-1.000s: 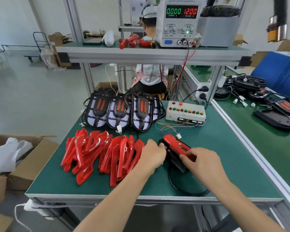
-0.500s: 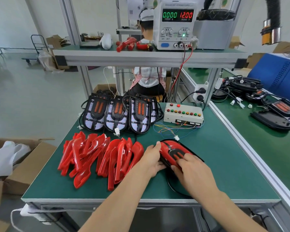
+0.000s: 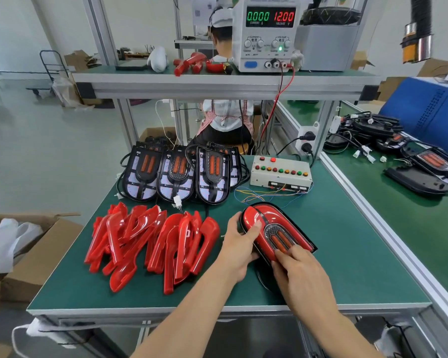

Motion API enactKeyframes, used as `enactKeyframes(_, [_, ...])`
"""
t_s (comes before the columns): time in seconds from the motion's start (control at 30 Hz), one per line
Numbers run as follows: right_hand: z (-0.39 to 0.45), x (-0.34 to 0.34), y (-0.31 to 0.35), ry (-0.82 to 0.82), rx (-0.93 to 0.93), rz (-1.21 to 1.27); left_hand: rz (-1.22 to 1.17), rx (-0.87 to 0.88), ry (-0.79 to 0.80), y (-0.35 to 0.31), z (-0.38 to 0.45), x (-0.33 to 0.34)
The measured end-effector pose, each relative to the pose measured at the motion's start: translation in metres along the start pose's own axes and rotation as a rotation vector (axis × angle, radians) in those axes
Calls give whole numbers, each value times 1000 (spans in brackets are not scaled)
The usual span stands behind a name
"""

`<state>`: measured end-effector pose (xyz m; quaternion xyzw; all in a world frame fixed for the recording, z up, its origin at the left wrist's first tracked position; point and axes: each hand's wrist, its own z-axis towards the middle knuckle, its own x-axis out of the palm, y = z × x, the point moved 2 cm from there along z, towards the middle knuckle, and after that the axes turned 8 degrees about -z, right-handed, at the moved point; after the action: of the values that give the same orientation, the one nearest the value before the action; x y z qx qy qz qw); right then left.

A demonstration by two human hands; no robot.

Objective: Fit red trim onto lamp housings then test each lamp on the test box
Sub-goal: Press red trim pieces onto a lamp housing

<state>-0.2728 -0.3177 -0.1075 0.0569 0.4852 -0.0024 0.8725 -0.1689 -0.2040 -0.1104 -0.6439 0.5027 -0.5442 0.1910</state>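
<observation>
Hands: left hand (image 3: 239, 250) grips lamp housing (image 3: 274, 232) at its edge; right hand (image 3: 299, 273) presses fingers onto its red trim. Loose trim pile (image 3: 150, 244) left of both hands, on counter (image 3: 347, 254).

The hands work over a green-topped table (image 3: 347, 267) with a metal frame, and beyond them a grey shelf (image 3: 217, 82) spans the table on pale metal posts. Left of the hands lies a smooth light-grey floor (image 3: 36, 151) under even daylight, with open cardboard boxes (image 3: 36, 244) close by and a trolley (image 3: 49, 71) far back against a white wall (image 3: 11, 27). To the right stands a second green table (image 3: 411, 215) with a blue crate (image 3: 424, 112) at its far end.
</observation>
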Motion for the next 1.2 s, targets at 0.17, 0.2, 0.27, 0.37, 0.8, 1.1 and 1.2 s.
enactKeyframes(0.17, [-17, 15, 0, -109, 6, -31, 14, 72, 11, 7, -1, -4])
enactKeyframes(0.2, [-20, 16, -2, -110, 21, 17, 11, 85, 7, 8, -1, -4])
enactKeyframes(0.27, [-25, 16, -6, -75, 118, 160, -3, 110, -6, 10, -1, -4])
enactKeyframes(0.37, [-31, 11, -12, 35, 481, 425, -44, 135, -26, 8, 0, -3])
enactKeyframes(0.8, [6, 12, 7, 81, 864, 1448, -262, 207, 34, -5, -6, 7])
enactKeyframes(1.1, [5, 18, 9, 86, 782, 1412, -269, 222, 57, -11, -12, -2])
enactKeyframes(1.2, [5, 19, 10, 108, 761, 1410, -275, 236, 76, -12, -13, -3])
